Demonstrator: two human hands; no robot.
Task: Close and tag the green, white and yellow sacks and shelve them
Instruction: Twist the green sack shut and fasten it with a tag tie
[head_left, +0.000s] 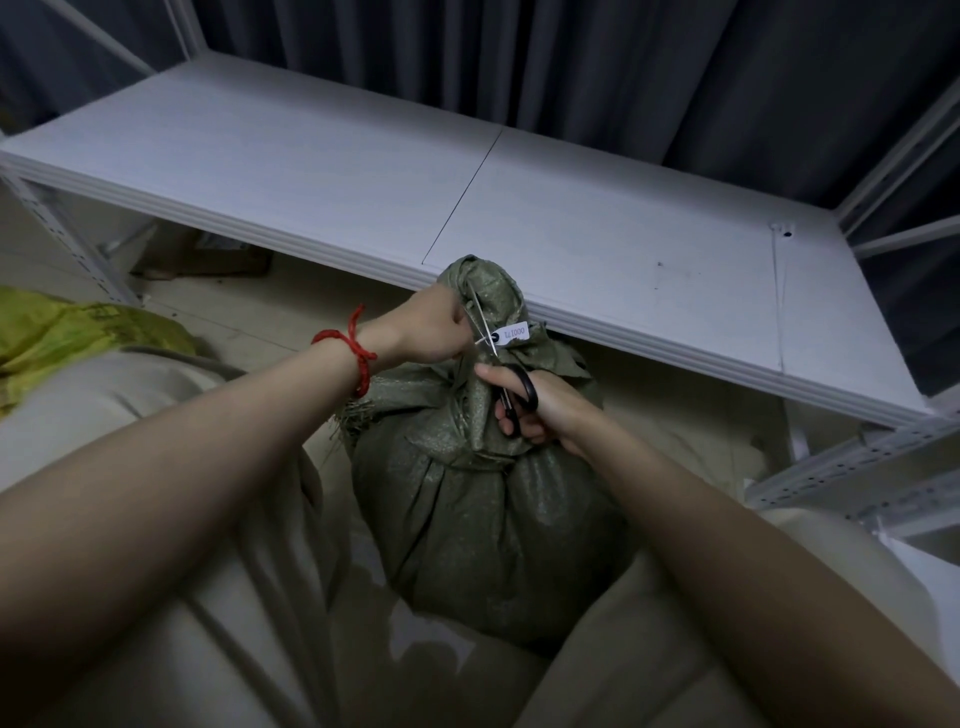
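Observation:
A full green woven sack (488, 519) stands on the floor between my knees, its neck gathered and tied. A white tag (511, 332) with printed digits hangs at the neck on a thin tie. My left hand (431, 327), with a red cord round the wrist, pinches the tie's loose end beside the tag. My right hand (530, 402) grips black-handled scissors (511, 387), their blades pointing up at the tie by the tag. A yellow sack (67, 327) lies at the far left. A white sack is not in view.
A white metal shelf (467, 187) spans the view just behind the sack, with perforated uprights (852, 462) at right and left. Dark curtains hang behind it. Cardboard lies on the floor under the shelf at left (202, 260).

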